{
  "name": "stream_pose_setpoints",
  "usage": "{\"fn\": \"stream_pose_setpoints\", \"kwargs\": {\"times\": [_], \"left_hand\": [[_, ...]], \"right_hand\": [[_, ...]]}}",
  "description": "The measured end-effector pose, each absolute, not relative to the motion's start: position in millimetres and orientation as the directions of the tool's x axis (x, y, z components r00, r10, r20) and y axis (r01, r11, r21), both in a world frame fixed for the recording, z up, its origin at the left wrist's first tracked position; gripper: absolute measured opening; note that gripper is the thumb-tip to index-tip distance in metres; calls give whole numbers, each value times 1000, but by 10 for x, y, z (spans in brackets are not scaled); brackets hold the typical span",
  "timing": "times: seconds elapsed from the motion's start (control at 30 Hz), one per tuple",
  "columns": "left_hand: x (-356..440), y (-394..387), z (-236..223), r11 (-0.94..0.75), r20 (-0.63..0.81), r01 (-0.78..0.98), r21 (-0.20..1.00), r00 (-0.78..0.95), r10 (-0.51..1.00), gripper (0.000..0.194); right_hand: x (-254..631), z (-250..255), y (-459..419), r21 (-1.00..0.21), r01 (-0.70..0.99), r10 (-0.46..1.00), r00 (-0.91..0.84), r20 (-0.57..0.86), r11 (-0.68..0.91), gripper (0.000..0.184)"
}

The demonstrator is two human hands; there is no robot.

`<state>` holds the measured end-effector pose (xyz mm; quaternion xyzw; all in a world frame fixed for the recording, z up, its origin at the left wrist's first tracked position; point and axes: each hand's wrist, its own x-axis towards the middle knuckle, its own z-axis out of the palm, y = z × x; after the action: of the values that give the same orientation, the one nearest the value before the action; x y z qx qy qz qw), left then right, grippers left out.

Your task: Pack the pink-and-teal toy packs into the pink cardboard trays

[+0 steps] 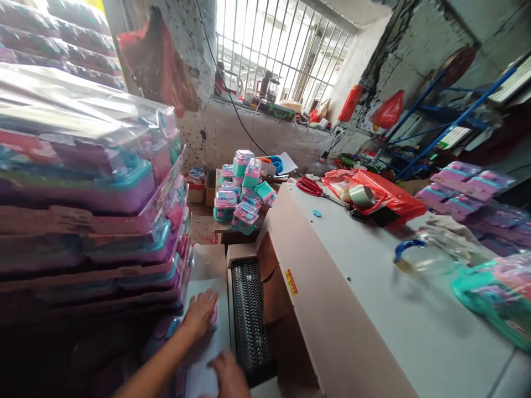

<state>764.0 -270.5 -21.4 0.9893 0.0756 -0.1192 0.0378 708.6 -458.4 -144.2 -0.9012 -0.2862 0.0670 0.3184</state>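
My left hand lies on a small pink and teal toy pack at the foot of a tall stack of plastic-wrapped toy packs, fingers curled over it. My right hand rests low on the white infeed surface, beside the black mesh conveyor belt; its fingers point down and are partly cut off by the frame edge. The belt runs into a large white machine housing.
On the machine top lie red scissors, a red bag with a tape roll, a clear jug with a blue handle and teal packs. More toy packs sit on a low table. Blue shelving stands at right.
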Motion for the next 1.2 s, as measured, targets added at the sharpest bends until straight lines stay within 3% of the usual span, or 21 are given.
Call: {"fn": "stream_pose_setpoints", "kwargs": {"times": [0.03, 0.07, 0.17, 0.23, 0.3, 0.4, 0.5, 0.7, 0.83, 0.93, 1.0, 1.07, 1.13, 1.2], "left_hand": [[7665, -2653, -19, -991, -179, 79, 109, 982, 59, 58], [7677, -2597, 182, -988, -90, -2, 156, 996, -16, 56], [7648, -2425, 658, -974, 137, -86, 210, 989, -57, 46], [7594, -2363, 722, -971, 102, -60, 232, 994, -37, 43], [7531, -2386, 541, -965, -40, -4, 264, 999, -15, 44], [7479, -2535, -33, -950, -196, 144, 278, 976, 91, 48], [7532, -2698, -630, -927, -219, 255, 276, 955, 198, 47], [7586, -2791, -1157, -895, -180, 297, 333, 952, 248, 55], [7511, -2755, -1235, -896, -154, 276, 348, 960, 236, 59], [7463, -2733, -1301, -855, 9, 318, 410, 936, 352, 58], [7459, -2723, -1356, -823, 216, 308, 477, 867, 450, 57], [7490, -2720, -1408, -843, 380, 248, 478, 807, 453, 56], [7556, -2728, -1456, -882, 436, 200, 427, 809, 395, 56], [7643, -2743, -1516, -907, 402, 191, 375, 848, 345, 56]], "right_hand": [[7372, -1104, -4528, -618, 523, 566, 811, 149, -587, 50], [7692, -728, -4456, -619, 552, 558, 802, 212, -559, 54], [8761, 343, -4142, -510, 570, 479, 821, 312, -645, 43], [9449, 769, -3892, -508, 523, 415, 852, 319, -684, 58], [10007, 918, -3659, -460, 509, 401, 859, 317, -727, 73], [10525, 853, -3415, -357, 513, 462, 858, 225, -780, 94], [10749, 729, -3336, -312, 494, 472, 869, 149, -811, 101], [10794, 730, -3350, -247, 548, 488, 832, 265, -799, 71], [10440, 819, -3503, -305, 515, 431, 850, 304, -801, 68], [9857, 625, -3722, -429, 514, 390, 853, 347, -743, 71], [9435, 281, -3799, -527, 544, 459, 838, 296, -653, 69], [9098, -172, -3775, -552, 546, 527, 823, 213, -630, 62], [8882, -615, -3687, -539, 555, 574, 804, 153, -634, 57], [8775, -941, -3599, -525, 567, 602, 789, 124, -635, 56]]}}
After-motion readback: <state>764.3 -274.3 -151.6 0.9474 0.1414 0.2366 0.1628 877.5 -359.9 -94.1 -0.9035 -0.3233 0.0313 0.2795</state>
